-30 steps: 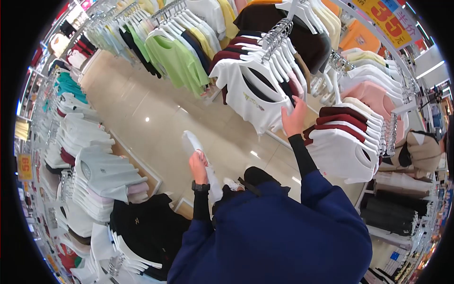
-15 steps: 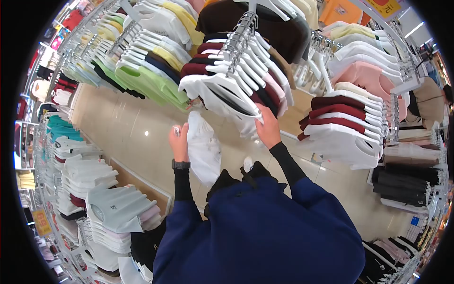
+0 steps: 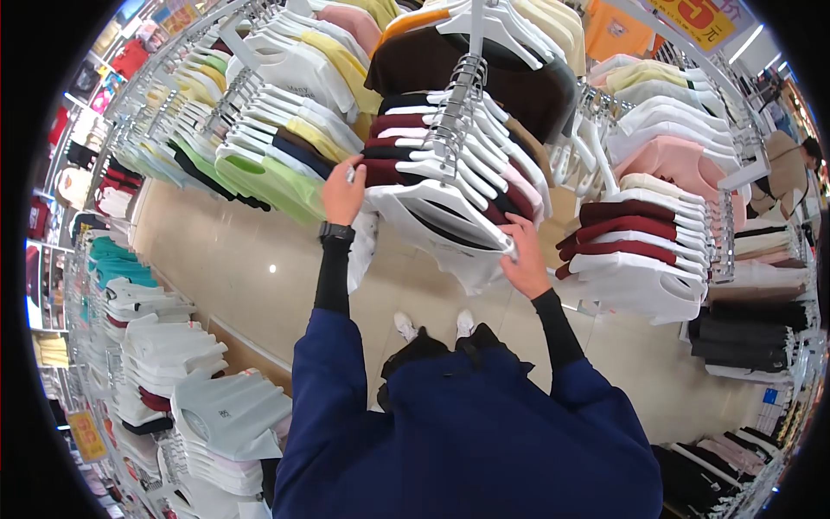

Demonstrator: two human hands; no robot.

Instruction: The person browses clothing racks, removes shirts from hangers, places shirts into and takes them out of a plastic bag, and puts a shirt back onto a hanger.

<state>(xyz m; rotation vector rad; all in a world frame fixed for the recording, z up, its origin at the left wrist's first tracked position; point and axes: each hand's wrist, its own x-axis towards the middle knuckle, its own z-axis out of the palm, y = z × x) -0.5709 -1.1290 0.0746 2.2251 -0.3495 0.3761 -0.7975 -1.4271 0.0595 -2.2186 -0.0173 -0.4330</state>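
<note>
My right hand (image 3: pixel 525 258) is closed on the near shoulder of a white T-shirt (image 3: pixel 471 259), which hangs on a white hanger (image 3: pixel 432 197) at the front of the middle rack. My left hand (image 3: pixel 343 195), with a dark watch at the wrist, is raised at the left side of that rack, beside the maroon shirts (image 3: pixel 380 171). Its fingers are curled, and a small white bit shows between them. Below it hangs a white, soft, cloth-like piece (image 3: pixel 363 251), partly hidden by the hand and the T-shirt.
Light green shirts (image 3: pixel 272 180) hang on the rack to the left. Maroon and white shirts (image 3: pixel 627 246) fill a rack on the right. Grey T-shirts (image 3: pixel 229 415) hang at lower left. Shiny tiled floor (image 3: pixel 251 259) lies between the racks. Another person (image 3: pixel 787 173) is at the far right.
My left hand has risen toward the rack, bringing the white piece up with it. My right hand stays on the white T-shirt, now lower and farther right in view.
</note>
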